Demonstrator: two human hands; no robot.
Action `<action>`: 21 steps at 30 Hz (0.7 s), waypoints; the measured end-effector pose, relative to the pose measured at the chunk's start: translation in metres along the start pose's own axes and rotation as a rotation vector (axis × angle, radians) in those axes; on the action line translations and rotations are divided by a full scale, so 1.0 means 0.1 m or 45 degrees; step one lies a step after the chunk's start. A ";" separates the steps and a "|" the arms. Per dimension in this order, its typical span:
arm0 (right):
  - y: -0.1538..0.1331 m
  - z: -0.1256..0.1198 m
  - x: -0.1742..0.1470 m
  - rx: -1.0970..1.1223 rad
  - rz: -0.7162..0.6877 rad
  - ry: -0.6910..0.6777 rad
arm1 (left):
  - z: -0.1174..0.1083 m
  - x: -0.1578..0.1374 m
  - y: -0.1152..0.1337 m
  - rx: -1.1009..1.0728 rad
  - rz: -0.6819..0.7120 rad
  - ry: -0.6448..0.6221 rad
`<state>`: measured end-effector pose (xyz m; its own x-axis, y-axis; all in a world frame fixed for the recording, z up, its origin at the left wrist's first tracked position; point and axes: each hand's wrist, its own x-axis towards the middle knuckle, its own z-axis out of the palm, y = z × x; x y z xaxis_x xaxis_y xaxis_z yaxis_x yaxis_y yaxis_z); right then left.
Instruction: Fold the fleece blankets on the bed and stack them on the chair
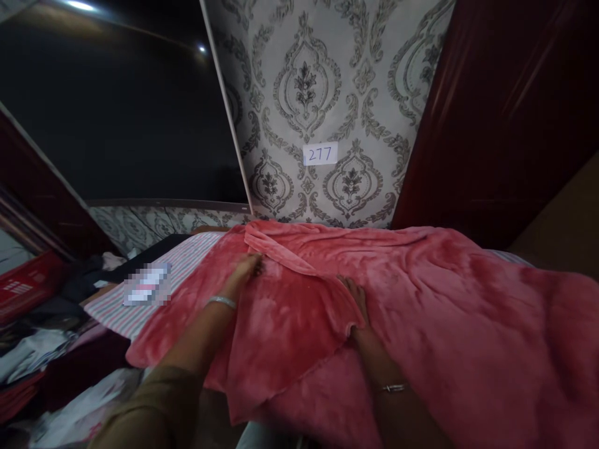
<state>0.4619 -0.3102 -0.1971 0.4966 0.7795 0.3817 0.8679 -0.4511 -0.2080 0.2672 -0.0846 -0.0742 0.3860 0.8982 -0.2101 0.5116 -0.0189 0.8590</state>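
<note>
Clothes (40, 352) lie heaped at the near left, below a red bag or box (30, 284), with a large dark television (116, 112) on the far side. Next comes a striped cloth (112, 312), bearing a small item blurred past reading (147, 285). Pink plush fabric (449, 312) covers its right part and spreads across the middle to the right edge of the view; whether it is a blanket or a garment, we cannot tell.

Our left hand (251, 265) is on the fabric left of centre, its fingers curled at the turned-over strip's lower edge; we cannot tell whether it pinches the pile or only presses. Our right hand (355, 296) lies just right of the doubled layer's edge, fingers extended and slightly apart, with its thumb out of sight. Between them the plush looks fairly smooth, while to the right it lies wrinkled and loose. Farther back, a paper label reading 277 (321, 153) is on the patterned wall (304, 37).

We judge the step in hand to be arranging and flattening the doubled part. The next move seems to call for our left hand to steady the strip while our right palm works the creases outward, without dragging the layer beneath.
</note>
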 end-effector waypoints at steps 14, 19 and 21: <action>-0.17 -0.51 0.03 0.226 -0.186 -0.117 | 1.37 -0.57 0.35 -0.453 0.005 -0.410; -0.14 -0.57 0.02 0.379 -0.233 -0.152 | 1.00 -0.53 0.42 -0.536 0.154 -0.125; -0.14 -0.55 0.00 0.407 -0.191 -0.121 | 0.46 -0.52 0.40 -0.543 0.220 0.001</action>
<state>0.4497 -0.3277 -0.1446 0.3489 0.8705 0.3472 0.8832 -0.1816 -0.4325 0.3030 -0.1519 -0.0501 0.4369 0.8983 -0.0469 0.0780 0.0141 0.9969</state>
